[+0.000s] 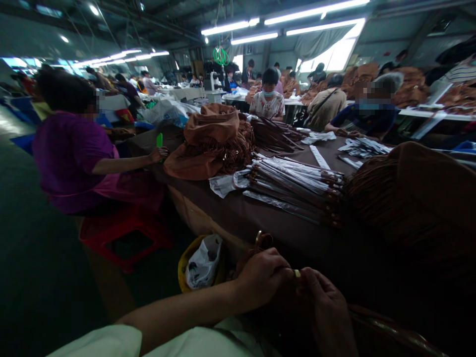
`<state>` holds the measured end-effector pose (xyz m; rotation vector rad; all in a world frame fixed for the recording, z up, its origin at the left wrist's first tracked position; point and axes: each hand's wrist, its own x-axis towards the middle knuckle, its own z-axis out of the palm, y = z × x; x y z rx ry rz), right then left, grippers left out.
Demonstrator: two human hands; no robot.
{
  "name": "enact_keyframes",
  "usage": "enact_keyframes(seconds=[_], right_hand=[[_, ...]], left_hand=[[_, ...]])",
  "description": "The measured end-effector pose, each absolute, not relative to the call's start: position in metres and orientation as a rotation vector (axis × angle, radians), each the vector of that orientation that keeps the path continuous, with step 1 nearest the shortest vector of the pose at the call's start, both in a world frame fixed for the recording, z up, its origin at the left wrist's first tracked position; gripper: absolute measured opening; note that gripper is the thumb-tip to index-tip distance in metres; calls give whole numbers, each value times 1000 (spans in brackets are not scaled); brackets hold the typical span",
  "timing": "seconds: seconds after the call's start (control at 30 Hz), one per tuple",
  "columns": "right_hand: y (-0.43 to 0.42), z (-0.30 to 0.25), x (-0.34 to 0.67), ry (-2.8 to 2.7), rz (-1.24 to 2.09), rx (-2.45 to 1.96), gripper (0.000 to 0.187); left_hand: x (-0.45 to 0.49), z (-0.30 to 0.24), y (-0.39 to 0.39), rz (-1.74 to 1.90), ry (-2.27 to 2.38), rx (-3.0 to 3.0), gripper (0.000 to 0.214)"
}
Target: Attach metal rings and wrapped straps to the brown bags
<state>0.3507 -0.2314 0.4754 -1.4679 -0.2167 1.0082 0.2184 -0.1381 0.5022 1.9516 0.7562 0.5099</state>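
Low at the front edge of the table, my left hand (262, 277) and my right hand (327, 295) meet with fingers closed. A small gold metal fitting (296, 273) shows between their fingertips, on a dark brown piece that shadow mostly hides. Beside my left hand a gold ring (259, 237) stands up from brown leather-like material. Below and right of my right hand runs a dark brown edge with a shiny gold line (394, 329). On the table ahead lies a bundle of brown straps (293, 183), many in white wrapping.
Brown fringed bags (210, 134) are piled left of the straps; another large fringed one (427, 183) fills the right. A yellow bucket (182, 267) with a white plastic bag stands by the table's edge. At left, a person in purple (70, 153) sits on a red stool (126, 223).
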Motion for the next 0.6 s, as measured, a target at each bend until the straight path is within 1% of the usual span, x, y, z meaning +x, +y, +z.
enact_keyframes(seconds=[0.13,0.23,0.33,0.4,0.53,0.6], right_hand=[[-236,478,352,-467,845,-1633,42],[-239,479,350,-746,596,-1736,34],[-240,472,350,-941,482,-1725,24],[-241,466,352,-1067,392,-1720,21],[-243,458,355,-1319,61,-1692,22],[-242,456,355,-1375,-37,-1675,22]], left_hand=[[218,500,-137,495,749,1970,16],[218,499,-137,505,736,1988,16],[218,500,-138,507,713,1999,16],[218,501,-138,489,694,2006,17],[217,501,-138,466,701,2011,16],[217,500,-138,469,716,2011,16]])
